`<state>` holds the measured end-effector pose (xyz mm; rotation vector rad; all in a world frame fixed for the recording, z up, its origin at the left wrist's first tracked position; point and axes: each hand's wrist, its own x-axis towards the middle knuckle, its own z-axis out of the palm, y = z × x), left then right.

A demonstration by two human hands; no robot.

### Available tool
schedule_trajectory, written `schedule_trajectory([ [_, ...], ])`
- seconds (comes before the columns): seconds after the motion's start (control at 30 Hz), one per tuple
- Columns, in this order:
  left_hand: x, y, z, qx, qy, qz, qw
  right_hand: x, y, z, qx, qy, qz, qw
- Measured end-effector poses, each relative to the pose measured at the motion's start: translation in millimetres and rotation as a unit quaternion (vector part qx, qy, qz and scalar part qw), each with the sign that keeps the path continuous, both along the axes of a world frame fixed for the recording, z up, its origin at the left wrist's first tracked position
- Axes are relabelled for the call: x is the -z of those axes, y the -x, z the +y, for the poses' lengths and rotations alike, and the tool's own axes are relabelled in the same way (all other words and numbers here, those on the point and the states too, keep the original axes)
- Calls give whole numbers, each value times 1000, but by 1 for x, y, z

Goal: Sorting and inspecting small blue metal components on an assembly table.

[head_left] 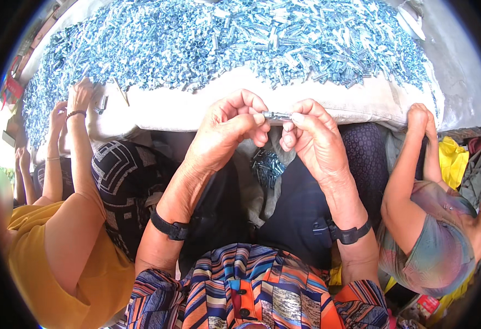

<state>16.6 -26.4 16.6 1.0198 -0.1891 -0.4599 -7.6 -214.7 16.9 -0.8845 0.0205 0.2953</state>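
Note:
My left hand [234, 125] and my right hand [318, 137] meet in front of the pile's near edge. Between their fingertips lies a slim, silvery metal expansion bolt [276, 115], held level. The left thumb and forefinger pinch one end, and the right thumb and forefinger pinch the other. Fingers cover both ends of it. Beyond my hands spreads a wide heap of small shiny metal sleeves [196, 46], short tubes at the left and longer pieces at the right. Below my hands, between my knees, more metal parts [268, 167] sit in a pale sack.
White cloth [350, 104] edges the work surface under the heap. At the left, a person in a mustard top [81, 252] reaches to the pile; another person's arms show beyond. A person in a patterned grey top [437, 247] works at the right, near a yellow bag [452, 162].

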Motion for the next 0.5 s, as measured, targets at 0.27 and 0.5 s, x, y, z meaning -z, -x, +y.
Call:
schedule_trajectory([
  [0.27,-6,1,7,27,-66,-41,997,-1,11,2,-19,22,23,999],
  [0.5,0,5,11,55,-99,-50,992,11,18,2,-31,41,43,998],
])
